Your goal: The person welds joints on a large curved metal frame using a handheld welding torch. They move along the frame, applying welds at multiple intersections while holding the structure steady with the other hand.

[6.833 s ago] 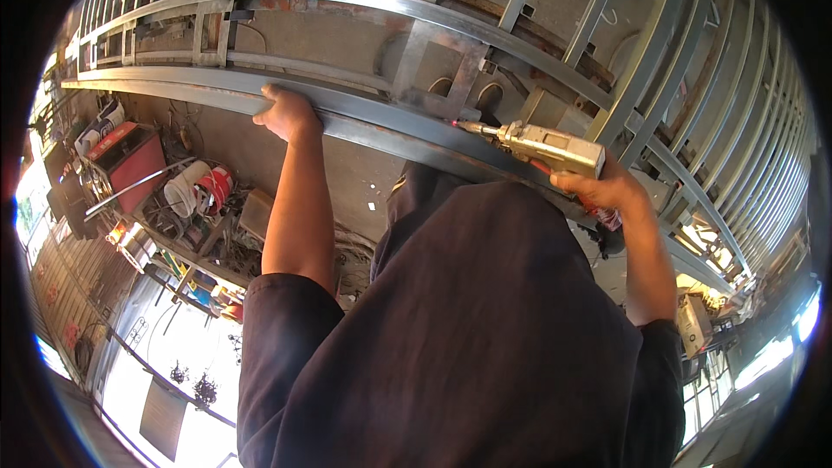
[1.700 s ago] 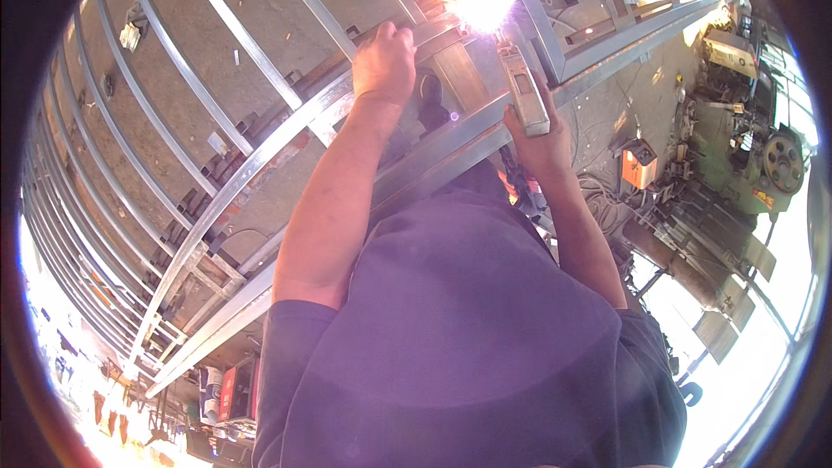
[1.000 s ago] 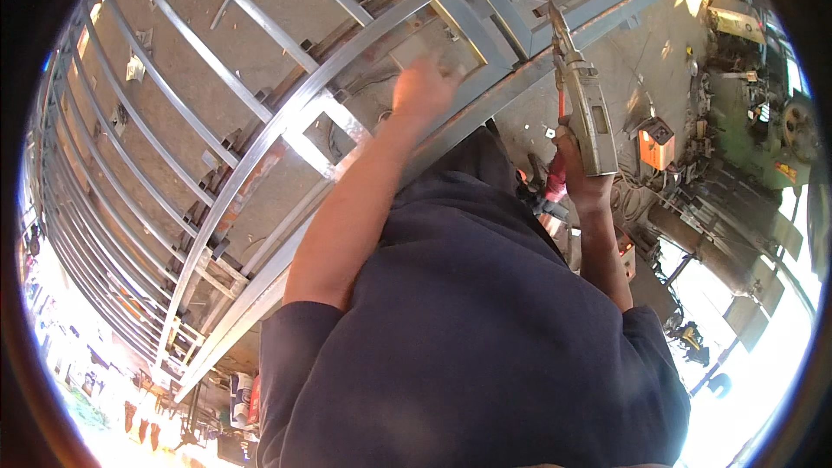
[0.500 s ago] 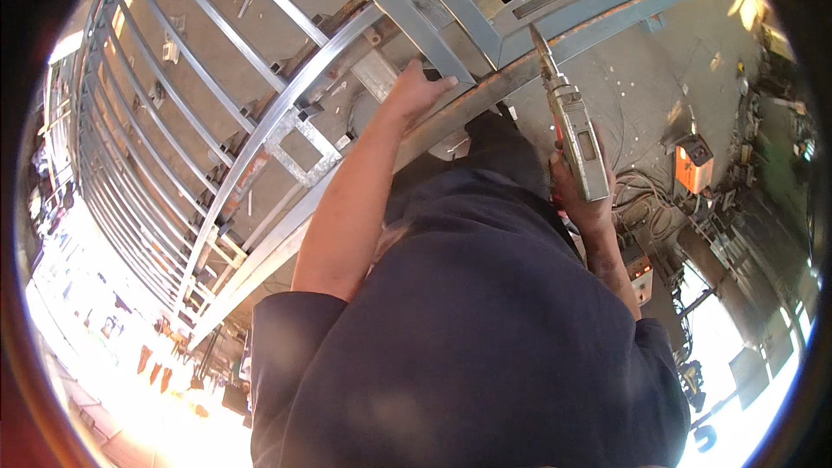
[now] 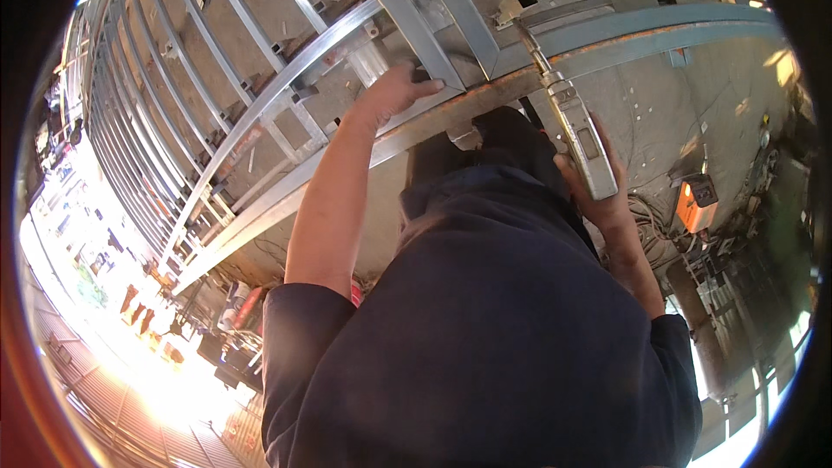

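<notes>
My left hand (image 5: 392, 97) is at the near rail (image 5: 485, 91) of a large steel frame, beside a diagonal grey bar (image 5: 407, 22). Its thumb stretches out to the right, apart from the fingers. The fingertips point away and are partly hidden, and the hand appears to rest on the steel. My right hand (image 5: 607, 204) is closed around a grey, boxy hand tool (image 5: 582, 134) with a long tapered tip pointing up and left. Its tip is over the rail, to the right of the bar joint; whether it touches, I cannot tell.
Curved frame sections with many parallel steel bars (image 5: 204, 26) fill the left side. An orange box-shaped machine (image 5: 696, 204) stands on the floor at right, near coiled cables (image 5: 646, 217). Strong light glares at lower left.
The view has shifted and tilted slightly. My left hand has moved a little to the left along the rail. The right hand keeps hold of the tool.
</notes>
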### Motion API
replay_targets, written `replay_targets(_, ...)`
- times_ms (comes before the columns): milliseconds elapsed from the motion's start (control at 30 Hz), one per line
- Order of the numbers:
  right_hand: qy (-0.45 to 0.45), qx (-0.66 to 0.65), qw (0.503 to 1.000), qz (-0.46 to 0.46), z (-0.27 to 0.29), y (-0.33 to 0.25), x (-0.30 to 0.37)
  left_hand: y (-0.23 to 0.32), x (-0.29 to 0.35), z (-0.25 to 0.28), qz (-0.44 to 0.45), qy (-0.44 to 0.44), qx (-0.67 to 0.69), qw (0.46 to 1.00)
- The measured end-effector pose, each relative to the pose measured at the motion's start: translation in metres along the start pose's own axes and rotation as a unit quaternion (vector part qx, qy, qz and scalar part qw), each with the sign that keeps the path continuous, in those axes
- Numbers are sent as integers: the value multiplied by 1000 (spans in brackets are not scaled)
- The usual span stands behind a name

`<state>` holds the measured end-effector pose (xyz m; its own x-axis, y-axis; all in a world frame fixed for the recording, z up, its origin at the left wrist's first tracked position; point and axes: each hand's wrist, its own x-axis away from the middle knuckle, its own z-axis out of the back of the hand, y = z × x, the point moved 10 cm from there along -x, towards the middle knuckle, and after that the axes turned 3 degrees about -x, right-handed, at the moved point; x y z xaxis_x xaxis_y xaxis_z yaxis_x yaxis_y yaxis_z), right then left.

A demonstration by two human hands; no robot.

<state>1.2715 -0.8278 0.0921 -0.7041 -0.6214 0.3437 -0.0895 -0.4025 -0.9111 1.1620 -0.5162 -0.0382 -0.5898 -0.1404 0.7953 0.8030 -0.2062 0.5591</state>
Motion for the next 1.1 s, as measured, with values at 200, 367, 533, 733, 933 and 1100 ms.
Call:
replay_targets(200, -91, -85, 990, -68, 6, 8, -9, -20, 4, 4, -57, 103, 5, 993)
replay_targets(367, -127, -4, 990, 54, 14, -30, -27, -35, 40, 9, -47, 224, -10, 973)
replay_targets(533, -146, 107, 978, 106, 12, -98, -48, -54, 86, 5, -138, 391, -151, 898)
replay_targets(733, -174, 146, 974, 9, -8, -180, -76, -89, 144, -2, -163, 508, -243, 810)
replay_targets(933, -247, 293, 913, -141, -91, -216, -108, -111, 145, -12, -170, 515, -224, 810)
replay_targets(1100, -312, 396, 837, -213, -161, -203, -135, -117, 140, -13, -184, 525, -190, 809)
